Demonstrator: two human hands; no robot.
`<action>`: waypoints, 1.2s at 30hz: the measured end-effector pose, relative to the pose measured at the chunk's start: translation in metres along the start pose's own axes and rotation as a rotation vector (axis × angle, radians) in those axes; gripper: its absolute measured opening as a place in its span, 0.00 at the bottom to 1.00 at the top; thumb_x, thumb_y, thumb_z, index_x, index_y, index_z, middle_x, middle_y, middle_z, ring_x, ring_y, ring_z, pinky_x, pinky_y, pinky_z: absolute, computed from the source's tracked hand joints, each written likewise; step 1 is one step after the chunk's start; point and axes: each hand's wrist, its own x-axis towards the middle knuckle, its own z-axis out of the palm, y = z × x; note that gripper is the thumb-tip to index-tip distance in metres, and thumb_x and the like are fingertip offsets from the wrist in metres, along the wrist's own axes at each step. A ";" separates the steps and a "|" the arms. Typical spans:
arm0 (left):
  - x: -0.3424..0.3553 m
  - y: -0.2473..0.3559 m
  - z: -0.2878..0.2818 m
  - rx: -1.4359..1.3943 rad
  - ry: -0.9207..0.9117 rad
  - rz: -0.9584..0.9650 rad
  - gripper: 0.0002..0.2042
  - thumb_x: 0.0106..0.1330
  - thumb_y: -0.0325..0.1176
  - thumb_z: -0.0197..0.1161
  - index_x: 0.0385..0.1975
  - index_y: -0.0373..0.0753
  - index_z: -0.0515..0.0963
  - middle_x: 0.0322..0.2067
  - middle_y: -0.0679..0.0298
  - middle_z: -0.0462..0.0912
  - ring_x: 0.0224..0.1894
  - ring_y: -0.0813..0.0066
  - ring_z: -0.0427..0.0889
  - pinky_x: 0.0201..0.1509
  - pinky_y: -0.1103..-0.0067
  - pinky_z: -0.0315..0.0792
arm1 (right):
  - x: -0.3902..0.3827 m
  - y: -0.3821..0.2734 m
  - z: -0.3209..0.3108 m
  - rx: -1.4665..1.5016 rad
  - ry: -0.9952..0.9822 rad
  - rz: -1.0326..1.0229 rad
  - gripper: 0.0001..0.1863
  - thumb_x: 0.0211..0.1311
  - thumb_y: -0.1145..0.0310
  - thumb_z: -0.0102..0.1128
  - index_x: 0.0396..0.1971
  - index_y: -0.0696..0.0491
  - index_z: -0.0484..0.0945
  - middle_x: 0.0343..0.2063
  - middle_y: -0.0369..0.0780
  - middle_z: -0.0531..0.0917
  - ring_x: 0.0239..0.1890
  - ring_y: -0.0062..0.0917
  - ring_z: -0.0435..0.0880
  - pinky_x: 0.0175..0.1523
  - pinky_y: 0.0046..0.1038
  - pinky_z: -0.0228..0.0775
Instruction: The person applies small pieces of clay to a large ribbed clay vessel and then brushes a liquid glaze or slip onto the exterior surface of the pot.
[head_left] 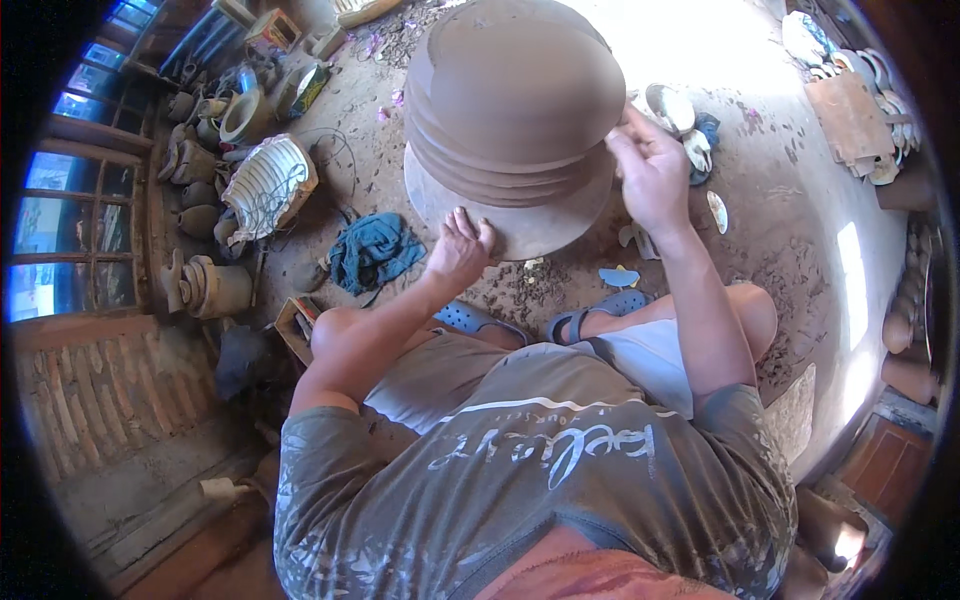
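The left hand [458, 246] lies flat, fingers open, on the clay disc [520, 225]. The right hand [650, 170] presses loosely curled fingers against the stacked clay pot [515, 90], gripping nothing.

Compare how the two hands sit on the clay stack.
The left hand lies low, fingers spread flat on the wide bottom disc; the right hand is raised higher, fingertips touching the side of the stacked clay discs. The left hand is palm down; the right hand is turned on edge with bent fingers. Both are bare, touch the clay and close on nothing.
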 end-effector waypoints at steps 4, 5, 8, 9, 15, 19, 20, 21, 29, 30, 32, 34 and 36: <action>0.012 0.048 -0.035 -0.048 -0.067 -0.054 0.28 0.76 0.40 0.52 0.68 0.25 0.64 0.60 0.14 0.70 0.61 0.22 0.78 0.60 0.44 0.77 | -0.016 -0.021 0.021 0.015 -0.053 0.003 0.35 0.67 0.80 0.63 0.73 0.69 0.65 0.28 0.32 0.82 0.29 0.09 0.77 0.37 0.15 0.71; 0.025 0.066 -0.002 0.075 -0.029 -0.092 0.37 0.78 0.57 0.53 0.68 0.25 0.63 0.58 0.12 0.70 0.60 0.15 0.76 0.55 0.40 0.79 | -0.018 -0.022 0.025 0.002 -0.045 -0.005 0.36 0.66 0.80 0.63 0.73 0.69 0.64 0.27 0.32 0.82 0.29 0.09 0.77 0.37 0.15 0.71; 0.039 0.086 -0.036 -0.095 -0.097 -0.123 0.34 0.79 0.55 0.50 0.67 0.25 0.64 0.56 0.11 0.71 0.57 0.14 0.78 0.50 0.39 0.80 | -0.023 -0.020 0.033 -0.040 -0.024 -0.077 0.38 0.62 0.80 0.63 0.73 0.70 0.63 0.24 0.35 0.83 0.26 0.13 0.80 0.35 0.18 0.75; 0.042 0.092 -0.036 -0.061 -0.070 -0.117 0.32 0.79 0.52 0.51 0.66 0.25 0.66 0.53 0.10 0.72 0.54 0.14 0.80 0.46 0.40 0.82 | -0.027 -0.021 0.037 -0.050 -0.005 -0.094 0.37 0.60 0.78 0.64 0.71 0.70 0.65 0.23 0.38 0.84 0.25 0.16 0.83 0.34 0.21 0.77; 0.064 0.110 -0.046 -0.016 0.029 -0.095 0.20 0.73 0.39 0.55 0.55 0.29 0.80 0.51 0.22 0.78 0.52 0.27 0.84 0.45 0.50 0.84 | -0.062 -0.033 0.068 -0.186 0.013 -0.241 0.40 0.57 0.73 0.66 0.71 0.68 0.67 0.21 0.45 0.84 0.20 0.37 0.85 0.30 0.37 0.82; 0.067 0.106 -0.046 -0.067 0.073 -0.081 0.19 0.73 0.42 0.58 0.50 0.32 0.82 0.45 0.32 0.82 0.48 0.33 0.86 0.45 0.52 0.83 | -0.079 -0.054 0.084 -0.298 -0.140 -0.352 0.32 0.60 0.76 0.68 0.67 0.58 0.76 0.25 0.42 0.85 0.24 0.34 0.86 0.32 0.34 0.79; 0.064 0.104 -0.044 -0.085 0.071 -0.079 0.18 0.73 0.43 0.58 0.49 0.33 0.82 0.43 0.35 0.83 0.47 0.35 0.86 0.45 0.52 0.83 | -0.084 -0.060 0.085 -0.252 -0.209 -0.388 0.27 0.60 0.75 0.69 0.62 0.56 0.80 0.26 0.42 0.85 0.25 0.36 0.86 0.32 0.35 0.79; 0.061 0.101 -0.043 -0.107 0.073 -0.078 0.18 0.73 0.44 0.59 0.47 0.34 0.83 0.42 0.37 0.84 0.45 0.36 0.87 0.44 0.53 0.82 | -0.086 -0.063 0.084 -0.206 -0.279 -0.424 0.23 0.60 0.75 0.70 0.58 0.54 0.85 0.27 0.43 0.86 0.26 0.38 0.87 0.32 0.36 0.79; 0.020 0.037 -0.076 -0.942 -0.001 0.056 0.23 0.75 0.55 0.60 0.38 0.38 0.85 0.30 0.54 0.88 0.39 0.52 0.89 0.46 0.59 0.79 | -0.100 0.002 0.013 -0.367 -0.283 -0.368 0.09 0.62 0.69 0.69 0.41 0.55 0.88 0.36 0.43 0.86 0.41 0.40 0.87 0.45 0.38 0.80; 0.014 0.023 -0.080 -1.143 -0.037 0.090 0.26 0.76 0.59 0.59 0.37 0.38 0.85 0.29 0.55 0.88 0.40 0.55 0.89 0.47 0.61 0.78 | -0.103 0.008 0.008 -0.392 -0.325 -0.396 0.13 0.63 0.70 0.68 0.45 0.56 0.87 0.38 0.44 0.86 0.43 0.41 0.86 0.48 0.38 0.80; -0.001 0.013 -0.084 -1.463 -0.286 0.189 0.33 0.76 0.65 0.55 0.41 0.33 0.83 0.31 0.58 0.89 0.37 0.70 0.87 0.45 0.70 0.79 | -0.111 0.019 -0.001 -0.381 -0.536 -0.478 0.16 0.63 0.70 0.66 0.49 0.59 0.85 0.40 0.46 0.85 0.44 0.42 0.85 0.50 0.39 0.79; -0.014 0.018 -0.086 -1.724 -0.409 0.289 0.35 0.76 0.67 0.52 0.33 0.34 0.82 0.26 0.62 0.88 0.36 0.67 0.86 0.46 0.66 0.77 | -0.122 0.028 -0.003 -0.351 -0.656 -0.530 0.17 0.63 0.71 0.66 0.50 0.61 0.84 0.41 0.47 0.85 0.43 0.42 0.84 0.50 0.39 0.78; -0.018 0.026 -0.084 -1.688 -0.500 0.330 0.34 0.79 0.65 0.50 0.37 0.33 0.83 0.29 0.60 0.88 0.35 0.73 0.88 0.41 0.75 0.79 | -0.130 0.033 -0.002 -0.292 -0.688 -0.558 0.17 0.62 0.72 0.66 0.49 0.63 0.83 0.40 0.47 0.85 0.40 0.43 0.83 0.49 0.39 0.78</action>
